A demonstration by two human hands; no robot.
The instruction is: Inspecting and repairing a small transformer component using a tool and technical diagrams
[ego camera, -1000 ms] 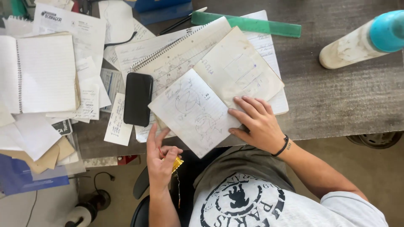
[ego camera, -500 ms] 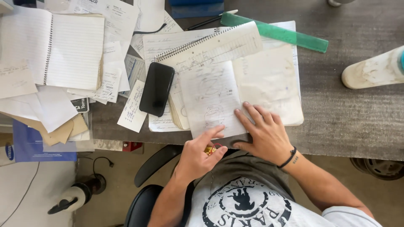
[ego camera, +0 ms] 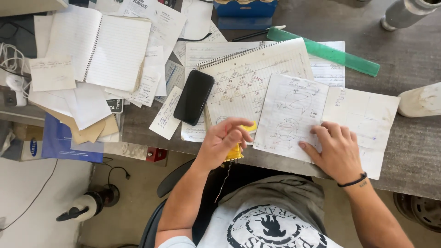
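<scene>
My left hand sits at the desk's front edge, fingers closed on a small yellow object with a thin wire hanging from it. My right hand lies flat, fingers spread, on an open sketch notebook with pencil drawings on its left page. Under that notebook lies a larger spiral pad with a drawn diagram. A black phone rests face down just left of the pad, above my left hand.
A green ruler lies slanted behind the pads. An open lined spiral notebook and loose papers cover the left of the grey desk. Pale cylinders stand at the right edge and back right. A blue box stands at the back.
My left hand rose from my lap to the desk edge, carrying the yellow object. The sketch notebook turned and slid right under my right hand.
</scene>
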